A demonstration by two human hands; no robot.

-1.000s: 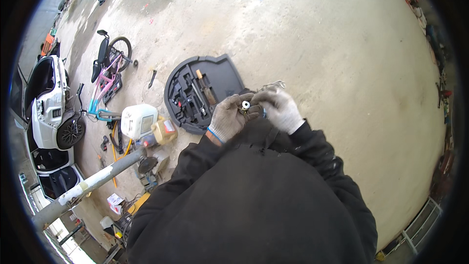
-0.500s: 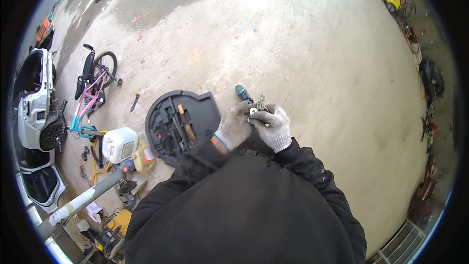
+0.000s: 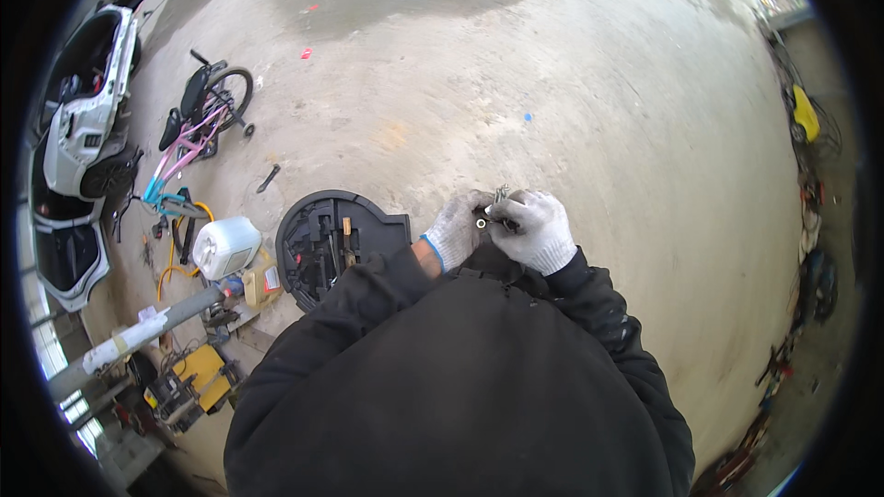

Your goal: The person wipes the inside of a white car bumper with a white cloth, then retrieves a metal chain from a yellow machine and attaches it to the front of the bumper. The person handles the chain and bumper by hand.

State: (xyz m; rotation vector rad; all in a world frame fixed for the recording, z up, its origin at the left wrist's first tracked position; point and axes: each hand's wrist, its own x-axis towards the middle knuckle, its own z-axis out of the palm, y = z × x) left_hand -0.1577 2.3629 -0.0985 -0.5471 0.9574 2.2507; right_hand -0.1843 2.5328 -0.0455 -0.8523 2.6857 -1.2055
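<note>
Black jacket [image 3: 451,377], pale-flecked right sleeve [image 3: 612,322]; smudged whitish glove [image 3: 552,244] on each hand [image 3: 534,223], left cuff [image 3: 432,249] blue-edged

Metal ring [image 3: 481,223], matt cloth gloves [image 3: 547,237]

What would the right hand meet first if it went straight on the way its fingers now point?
The right hand points forward and leftward, so probably the small round metal piece between the hands or the left hand; their depth order is unclear.

We note a black tray [image 3: 389,239]; right of it, our blue-edged white left glove [image 3: 453,232]; upper left, a pink-and-turquoise bicycle [image 3: 187,146].
</note>
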